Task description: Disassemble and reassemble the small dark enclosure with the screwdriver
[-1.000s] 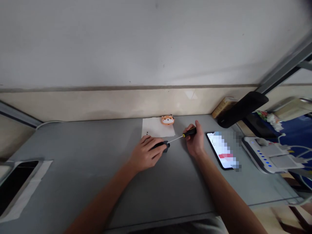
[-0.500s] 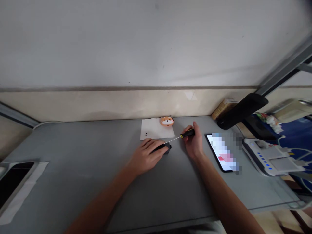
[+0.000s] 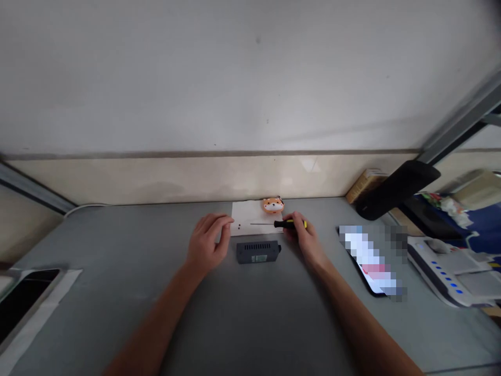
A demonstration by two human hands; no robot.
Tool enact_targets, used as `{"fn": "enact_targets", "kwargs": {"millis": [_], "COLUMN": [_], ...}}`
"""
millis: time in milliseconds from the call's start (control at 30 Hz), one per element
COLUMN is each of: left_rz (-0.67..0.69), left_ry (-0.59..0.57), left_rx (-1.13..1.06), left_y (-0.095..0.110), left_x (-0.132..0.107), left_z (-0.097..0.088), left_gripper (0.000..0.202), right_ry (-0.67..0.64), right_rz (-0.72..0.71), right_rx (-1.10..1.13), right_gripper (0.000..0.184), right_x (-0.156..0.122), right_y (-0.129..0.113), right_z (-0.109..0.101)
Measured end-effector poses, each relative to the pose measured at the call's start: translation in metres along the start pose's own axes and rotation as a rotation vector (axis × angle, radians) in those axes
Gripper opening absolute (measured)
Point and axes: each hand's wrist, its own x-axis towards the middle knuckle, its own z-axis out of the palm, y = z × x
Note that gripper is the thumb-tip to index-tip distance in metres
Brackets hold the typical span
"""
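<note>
My right hand (image 3: 305, 237) is closed around the black and yellow handle of a screwdriver (image 3: 282, 224); its thin shaft points left across a sheet of white paper (image 3: 250, 210). At the paper's left edge, the thumb and forefinger of my left hand (image 3: 208, 241) come together in a pinch; anything between the tips is too small to make out. Two tiny dark pieces, perhaps screws (image 3: 239, 226), lie on the paper close to those fingertips. Between my hands, untouched, a dark box (image 3: 257, 252) with vent slots and a pale label rests on the table.
An orange animal-faced case (image 3: 273, 205) sits on the paper's back right corner. Right of my arm lies a lit phone (image 3: 370, 263), then a white power strip (image 3: 442, 271) with plugs. A black cylinder (image 3: 397, 190) leans behind them. Another dark-screened device (image 3: 29, 297) is far left.
My left hand has let go of the dark box and moved left to the paper's edge. The screwdriver has come away from the box and now points left over the paper.
</note>
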Motion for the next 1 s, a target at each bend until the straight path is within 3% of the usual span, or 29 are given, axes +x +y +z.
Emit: {"fn": "enact_targets", "kwargs": {"millis": [100,200,300,433,700,1000], "left_rz": [0.004,-0.055,-0.132,-0.217,-0.295,-0.284], "left_ry": [-0.04,-0.198,-0.355,-0.441,-0.46,-0.431], "left_rx": [0.063,0.079,0.061,0.028,0.024,-0.04], "left_y": [-0.012,-0.017,-0.021,-0.025,-0.027,-0.03], "left_x": [-0.006,-0.014,-0.02,-0.024,-0.028,-0.028], "left_z": [0.005,0.012,0.016,0.019,0.022,0.024], "left_gripper": [0.018,0.022,0.026,0.027,0.03,0.03], "right_ry": [-0.127,-0.214,-0.267,-0.285,-0.274,-0.269], "right_rz": [-0.119,-0.191,-0.192,-0.173,-0.162,-0.154], "right_rx": [-0.18,-0.282,-0.334,-0.357,-0.335,-0.322], "right_gripper": [0.053,0.046,0.044,0.044,0.042,0.048], "right_x": [-0.005,-0.008,-0.008,-0.007,-0.008,-0.009], "right_y": [0.0,0.002,0.005,0.009,0.006,0.0], "right_z": [0.003,0.003,0.002,0.001,0.001,-0.001]}}
